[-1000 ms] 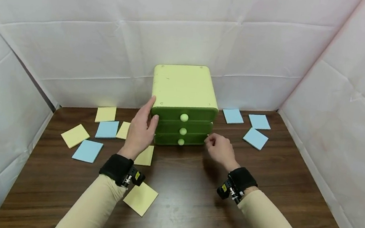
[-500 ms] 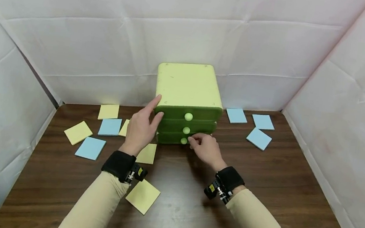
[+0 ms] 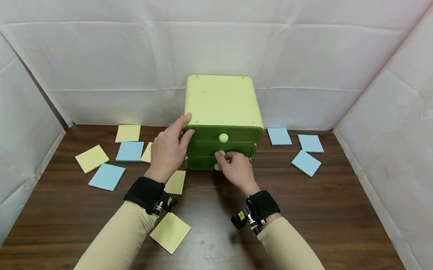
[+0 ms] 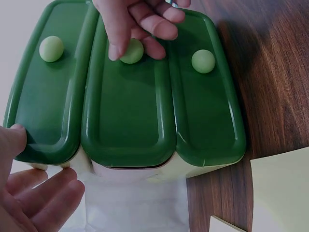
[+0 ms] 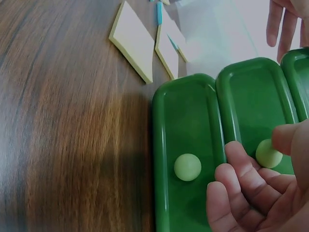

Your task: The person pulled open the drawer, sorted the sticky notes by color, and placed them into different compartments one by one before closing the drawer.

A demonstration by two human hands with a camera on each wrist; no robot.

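A light-green drawer unit (image 3: 222,101) with three dark-green drawers stands at the back of the table, all drawers pushed in. My left hand (image 3: 181,134) rests flat against its left side, thumb on the top drawer's front corner (image 4: 21,140). My right hand (image 3: 225,156) is at the middle drawer, with thumb and fingers pinching its pale round knob (image 4: 131,50); the same knob (image 5: 268,153) sits between thumb and index in the right wrist view. The top knob (image 3: 223,137) and bottom knob (image 5: 187,167) are free.
Yellow sticky notes (image 3: 91,158) and blue sticky notes (image 3: 106,176) lie left of the unit, one yellow note (image 3: 170,232) near my left forearm. Three blue notes (image 3: 306,163) lie to the right. White sheet walls enclose the wooden table (image 3: 309,238).
My right hand moved left from the unit's lower right corner to the middle drawer's knob and took hold of it. The left hand stayed on the unit's side.
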